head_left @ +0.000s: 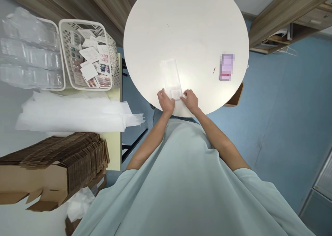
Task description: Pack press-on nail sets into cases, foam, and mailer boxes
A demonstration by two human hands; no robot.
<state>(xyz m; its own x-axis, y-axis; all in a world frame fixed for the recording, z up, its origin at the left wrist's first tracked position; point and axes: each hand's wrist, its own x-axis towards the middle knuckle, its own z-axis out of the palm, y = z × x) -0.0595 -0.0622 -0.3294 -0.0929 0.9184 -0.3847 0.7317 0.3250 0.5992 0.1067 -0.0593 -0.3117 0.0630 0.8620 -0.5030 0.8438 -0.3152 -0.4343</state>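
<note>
A strip of thin, translucent white wrapping sheet [169, 72] lies lengthwise on the round white table. On its near end sits a small, flat, clear rectangular case [175, 93]; its contents are too faint to make out. My left hand [166, 103] is at the left edge of this end, fingers curled and thumb against the case's near left corner. My right hand [191, 100] is on the other side, its thumb and bent fingers closed at the right edge of the sheet by the case.
The round table [186, 18] also bears a blurred purple item [227, 67] at right. To the left, a side table holds a white basket [114, 53] of carded packs, clear plastic boxes [31, 56], stacked white sheets [72, 113] and folded brown cardboard [77, 153].
</note>
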